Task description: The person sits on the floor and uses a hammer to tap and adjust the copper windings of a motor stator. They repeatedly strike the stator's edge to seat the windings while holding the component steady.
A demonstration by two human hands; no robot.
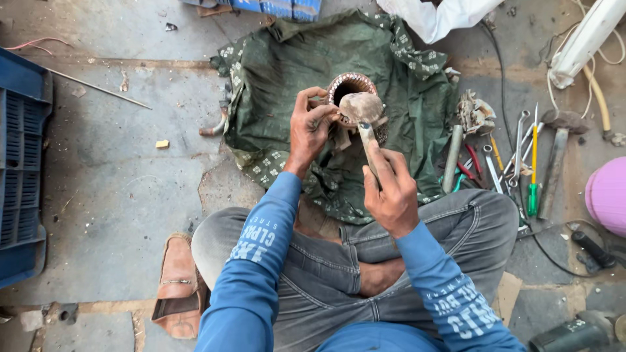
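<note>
You are sitting cross-legged on the floor, working on a stator [351, 88] that is standing on a green cloth [280, 72] just ahead of your knees. Your left hand [309, 127] is clenching its rim, fingers hooked over the edge and steadying it. Your right hand [390, 192] is grasping a mallet [362, 109] by the handle, the head resting right at the rim, touching or nearly so.

As I judge it, you are tapping the windings into shape. Keep your left fingers clear of where the head is landing, strike lightly and squarely, and turn the stator bit by bit so the blows are spreading evenly; hard hits could nick the copper.

Counting: one stator, one mallet in hand, one cloth. To your right are lying two more hammers [559, 146], one green screwdriver [533, 176], and several spanners [518, 146] in a pile I cannot count exactly. One sandal [177, 280] is lying by your left knee, one blue crate [21, 169] is standing further left.
</note>
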